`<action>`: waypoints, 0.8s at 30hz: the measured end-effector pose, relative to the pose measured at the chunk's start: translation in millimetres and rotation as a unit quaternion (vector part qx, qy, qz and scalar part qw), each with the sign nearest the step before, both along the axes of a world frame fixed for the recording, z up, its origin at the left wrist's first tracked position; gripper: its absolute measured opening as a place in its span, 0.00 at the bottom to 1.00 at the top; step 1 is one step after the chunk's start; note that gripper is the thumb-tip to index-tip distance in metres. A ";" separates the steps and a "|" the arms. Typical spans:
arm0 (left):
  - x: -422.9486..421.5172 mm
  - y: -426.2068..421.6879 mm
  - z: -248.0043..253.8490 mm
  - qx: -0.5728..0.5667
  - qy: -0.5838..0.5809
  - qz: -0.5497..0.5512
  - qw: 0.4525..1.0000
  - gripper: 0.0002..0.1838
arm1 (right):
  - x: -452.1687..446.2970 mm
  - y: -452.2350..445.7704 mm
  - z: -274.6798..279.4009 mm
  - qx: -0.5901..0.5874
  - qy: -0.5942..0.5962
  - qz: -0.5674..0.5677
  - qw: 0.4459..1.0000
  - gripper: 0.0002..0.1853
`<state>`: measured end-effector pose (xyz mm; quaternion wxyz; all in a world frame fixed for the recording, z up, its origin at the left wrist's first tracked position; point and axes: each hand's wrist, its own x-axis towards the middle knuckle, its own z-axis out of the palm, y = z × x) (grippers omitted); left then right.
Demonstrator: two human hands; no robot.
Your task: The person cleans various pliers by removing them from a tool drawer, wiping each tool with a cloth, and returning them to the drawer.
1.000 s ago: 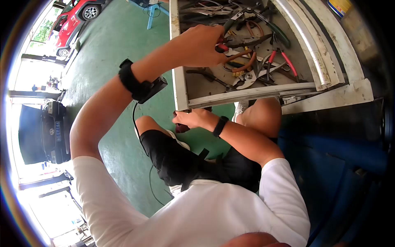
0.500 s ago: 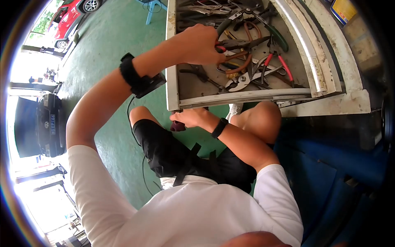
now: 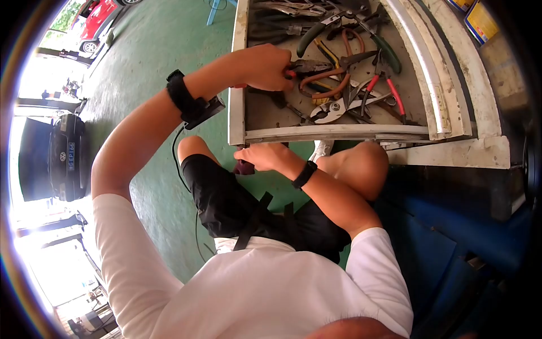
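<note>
My left hand [image 3: 268, 68] is closed around red-handled pliers [image 3: 310, 66] over the left side of an open drawer [image 3: 339, 134]. The pliers' dark jaws point right, touching or just above orange-brown-handled pliers [image 3: 337, 90]. Silver slip-joint pliers [image 3: 333, 109], pliers with red handles [image 3: 395, 95] and green-handled pliers [image 3: 389, 56] lie to the right. Beneath the drawer's near left corner, my right hand [image 3: 264, 156] is closed on a dark red cloth [image 3: 244, 167], partly hidden by the fingers and drawer edge.
The drawer belongs to a worn white cabinet [image 3: 485, 113]. A yellow and blue container [image 3: 481, 22] stands at the upper right. A cable [image 3: 176, 158] hangs from the left wrist device. Vehicles stand far left on the green floor [image 3: 152, 62].
My left hand has shifted left relative to the drawer with the red-handled pliers, uncovering more of the yellow-and-black handles. My right hand stays beneath the drawer corner with the cloth.
</note>
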<state>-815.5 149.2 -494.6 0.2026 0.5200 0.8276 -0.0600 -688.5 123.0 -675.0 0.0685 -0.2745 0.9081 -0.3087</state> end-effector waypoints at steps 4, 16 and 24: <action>-3.2 3.3 -4.3 0.006 -0.002 0.011 1.000 0.24 | 1.4 0.6 5.0 0.032 0.033 -0.005 0.999 0.10; -44.3 11.9 -15.7 0.232 0.171 -0.212 0.934 0.27 | -3.9 -12.9 -12.0 0.055 0.003 0.039 0.998 0.15; -50.7 24.8 -16.2 0.166 -0.034 -0.120 0.978 0.37 | -6.6 -9.2 -13.9 0.001 -0.063 0.022 0.998 0.15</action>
